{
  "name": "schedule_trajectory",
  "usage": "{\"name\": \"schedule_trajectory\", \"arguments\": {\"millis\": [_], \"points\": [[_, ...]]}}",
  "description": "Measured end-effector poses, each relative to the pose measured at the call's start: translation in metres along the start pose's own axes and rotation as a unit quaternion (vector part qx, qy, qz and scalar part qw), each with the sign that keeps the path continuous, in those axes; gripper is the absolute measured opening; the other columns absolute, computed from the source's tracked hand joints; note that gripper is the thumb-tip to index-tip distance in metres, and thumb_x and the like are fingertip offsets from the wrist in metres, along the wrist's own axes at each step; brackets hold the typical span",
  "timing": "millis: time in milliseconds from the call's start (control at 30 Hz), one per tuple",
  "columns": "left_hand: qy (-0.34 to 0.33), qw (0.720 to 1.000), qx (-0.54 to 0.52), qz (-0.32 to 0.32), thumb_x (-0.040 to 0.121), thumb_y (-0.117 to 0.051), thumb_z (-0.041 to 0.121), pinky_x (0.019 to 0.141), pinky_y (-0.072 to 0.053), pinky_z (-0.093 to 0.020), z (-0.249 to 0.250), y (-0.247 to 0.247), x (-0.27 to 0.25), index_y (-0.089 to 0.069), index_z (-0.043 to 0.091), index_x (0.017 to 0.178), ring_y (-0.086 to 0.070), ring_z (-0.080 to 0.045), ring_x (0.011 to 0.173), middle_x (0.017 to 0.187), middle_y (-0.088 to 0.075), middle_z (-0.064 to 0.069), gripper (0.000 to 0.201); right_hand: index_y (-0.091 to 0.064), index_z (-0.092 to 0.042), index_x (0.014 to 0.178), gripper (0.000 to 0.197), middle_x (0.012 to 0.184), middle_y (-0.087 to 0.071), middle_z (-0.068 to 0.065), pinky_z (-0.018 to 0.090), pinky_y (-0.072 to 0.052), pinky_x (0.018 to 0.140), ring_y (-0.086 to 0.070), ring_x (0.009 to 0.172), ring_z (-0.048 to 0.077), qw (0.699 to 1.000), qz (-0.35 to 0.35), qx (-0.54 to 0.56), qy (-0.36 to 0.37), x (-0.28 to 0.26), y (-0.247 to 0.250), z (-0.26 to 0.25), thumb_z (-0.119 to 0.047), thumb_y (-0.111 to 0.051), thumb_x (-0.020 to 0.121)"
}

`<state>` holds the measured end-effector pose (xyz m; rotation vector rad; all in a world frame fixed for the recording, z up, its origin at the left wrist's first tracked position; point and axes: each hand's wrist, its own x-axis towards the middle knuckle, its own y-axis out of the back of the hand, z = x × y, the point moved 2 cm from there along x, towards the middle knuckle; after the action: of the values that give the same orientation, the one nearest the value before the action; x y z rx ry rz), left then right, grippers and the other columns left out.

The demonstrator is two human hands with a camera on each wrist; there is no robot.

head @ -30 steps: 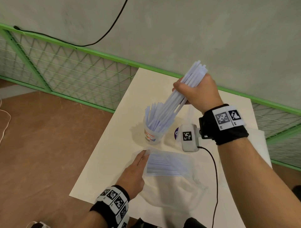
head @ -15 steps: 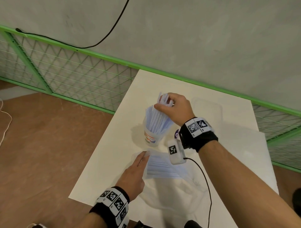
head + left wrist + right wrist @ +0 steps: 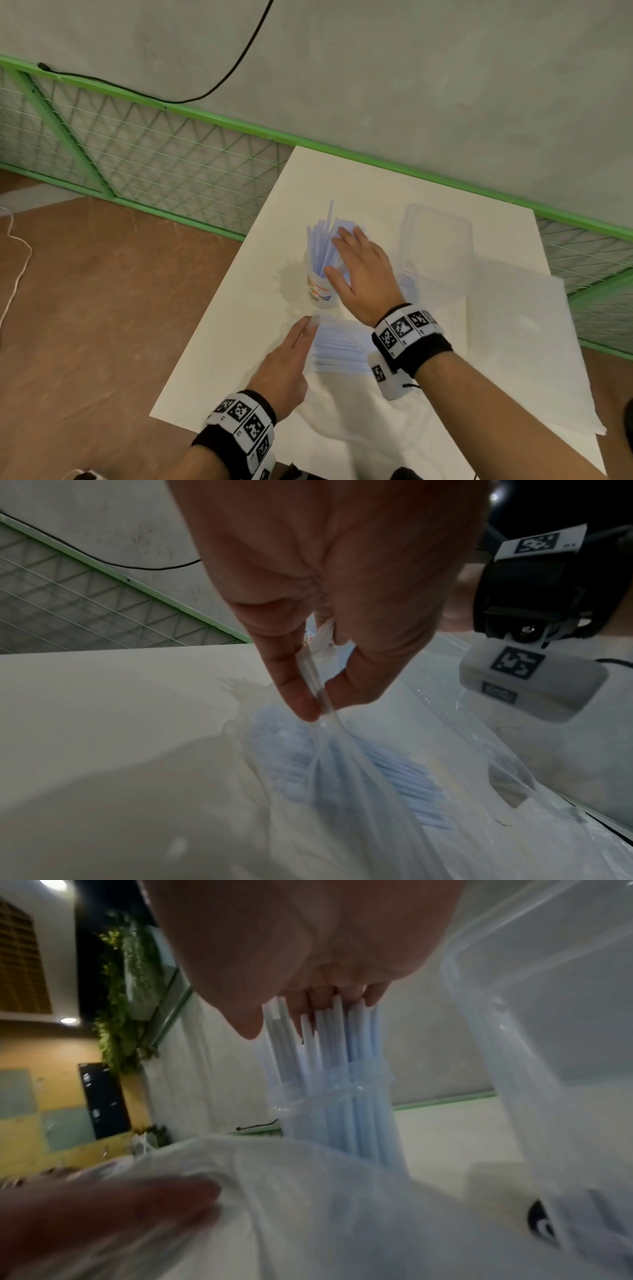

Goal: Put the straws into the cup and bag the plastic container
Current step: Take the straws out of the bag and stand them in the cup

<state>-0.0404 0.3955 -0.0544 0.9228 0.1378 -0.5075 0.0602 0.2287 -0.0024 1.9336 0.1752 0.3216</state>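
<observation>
Broadly, the white worktop (image 3: 359,192) carries a clear plastic container (image 3: 436,240) standing empty beside the cup (image 3: 317,287), which holds upright pale blue straws (image 3: 320,240). Flat and spread, the right hand (image 3: 359,270) presses its fingers on the straw tops, while the left hand (image 3: 284,366) pinches the edge of a thin bag (image 3: 342,764) with more straws inside.

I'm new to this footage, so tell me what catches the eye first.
The pale blue straws standing bunched in the cup at the table's middle, with the right hand flat on their tops. Nearer, the left hand pinches the edge of a thin plastic bag holding more straws. A clear plastic container stands to the right of the cup.
</observation>
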Motion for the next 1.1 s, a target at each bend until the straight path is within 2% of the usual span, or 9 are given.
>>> {"name": "schedule_trajectory", "arguments": {"millis": [133, 233, 367, 533, 767, 867, 967, 1033, 1100], "points": [[-0.006, 1.0, -0.001, 0.001, 0.081, -0.046, -0.005, 0.085, -0.049, -0.026, -0.001, 0.0, -0.001, -0.008, 0.031, 0.153, -0.061, -0.02, 0.096, 0.158, 0.001, 0.02, 0.089, -0.049, -0.014, 0.133, 0.057, 0.143, -0.046, 0.002, 0.044, -0.035, 0.109, -0.041, 0.134, 0.021, 0.989, 0.108, 0.099, -0.014, 0.014, 0.011, 0.0, -0.046, -0.057, 0.087], [-0.01, 1.0, -0.001, -0.002, 0.081, -0.046, -0.005, 0.087, -0.049, -0.027, -0.001, 0.0, -0.001, -0.008, 0.032, 0.153, -0.061, -0.02, 0.094, 0.159, 0.0, 0.019, 0.09, -0.035, -0.016, 0.144, 0.074, 0.152, -0.034, 0.001, 0.042, -0.034, 0.108, -0.034, 0.139, 0.018, 0.982, 0.132, 0.134, -0.017, 0.031, 0.019, -0.006, -0.045, -0.065, 0.083], [-0.01, 1.0, 0.0, 0.0, 0.081, -0.045, -0.005, 0.088, -0.049, -0.027, 0.0, 0.002, -0.002, -0.007, 0.031, 0.153, -0.061, -0.02, 0.094, 0.158, 0.0, 0.02, 0.09, -0.016, -0.023, 0.154, 0.082, 0.161, -0.019, -0.005, 0.038, -0.02, 0.11, -0.021, 0.147, 0.014, 0.998, 0.049, 0.045, 0.002, 0.047, 0.013, -0.01, -0.049, -0.058, 0.089], [-0.014, 1.0, -0.003, 0.007, 0.08, -0.046, -0.004, 0.083, -0.048, -0.024, -0.001, 0.001, -0.001, -0.008, 0.033, 0.153, -0.061, -0.02, 0.093, 0.157, 0.0, 0.022, 0.09, -0.048, -0.021, 0.138, 0.052, 0.14, -0.052, -0.003, 0.038, -0.023, 0.107, -0.038, 0.139, 0.018, 0.998, 0.05, -0.03, 0.026, 0.042, -0.001, 0.0, -0.044, -0.057, 0.092], [-0.015, 1.0, -0.005, 0.013, 0.081, -0.044, -0.005, 0.076, -0.034, -0.012, -0.001, 0.002, -0.006, -0.007, 0.033, 0.153, -0.059, -0.02, 0.1, 0.158, 0.0, 0.022, 0.09, -0.038, -0.026, 0.145, 0.054, 0.15, -0.042, -0.009, 0.043, -0.024, 0.109, -0.033, 0.142, 0.017, 0.992, 0.052, -0.082, 0.087, 0.039, -0.007, -0.012, -0.045, -0.048, 0.096], [-0.014, 1.0, -0.009, 0.014, 0.081, -0.045, -0.005, 0.078, -0.037, -0.014, 0.0, 0.002, -0.007, -0.008, 0.033, 0.153, -0.059, -0.021, 0.099, 0.158, 0.0, 0.022, 0.089, -0.052, -0.024, 0.137, 0.046, 0.144, -0.05, -0.008, 0.048, -0.022, 0.108, -0.04, 0.139, 0.02, 0.983, 0.023, -0.14, 0.113, 0.037, -0.011, -0.015, -0.044, -0.038, 0.098], [-0.008, 1.0, -0.01, 0.013, 0.081, -0.046, -0.005, 0.082, -0.045, -0.021, -0.002, 0.002, -0.006, -0.008, 0.033, 0.153, -0.06, -0.021, 0.094, 0.157, 0.0, 0.021, 0.09, -0.05, -0.024, 0.138, 0.051, 0.15, -0.044, -0.008, 0.046, -0.014, 0.109, -0.029, 0.144, 0.018, 0.989, 0.037, -0.09, 0.109, 0.034, 0.006, -0.019, -0.047, -0.029, 0.099], [-0.003, 1.0, -0.011, 0.01, 0.081, -0.046, -0.004, 0.085, -0.049, -0.028, -0.004, 0.0, -0.005, -0.008, 0.033, 0.153, -0.062, -0.023, 0.091, 0.158, 0.0, 0.021, 0.09, -0.058, -0.02, 0.128, 0.041, 0.14, -0.055, -0.005, 0.044, -0.026, 0.103, -0.043, 0.134, 0.02, 0.987, 0.098, -0.035, 0.124, 0.022, 0.027, -0.029, -0.034, -0.037, 0.097], [0.006, 1.0, -0.009, 0.008, 0.081, -0.046, -0.003, 0.084, -0.051, -0.035, -0.004, 0.0, -0.002, -0.009, 0.033, 0.152, -0.063, -0.026, 0.088, 0.158, 0.0, 0.02, 0.088, -0.068, -0.013, 0.103, 0.03, 0.107, -0.07, 0.001, 0.038, -0.045, 0.081, -0.065, 0.097, 0.024, 0.973, 0.154, 0.022, 0.171, -0.002, 0.04, -0.04, -0.014, -0.044, 0.086]]}}
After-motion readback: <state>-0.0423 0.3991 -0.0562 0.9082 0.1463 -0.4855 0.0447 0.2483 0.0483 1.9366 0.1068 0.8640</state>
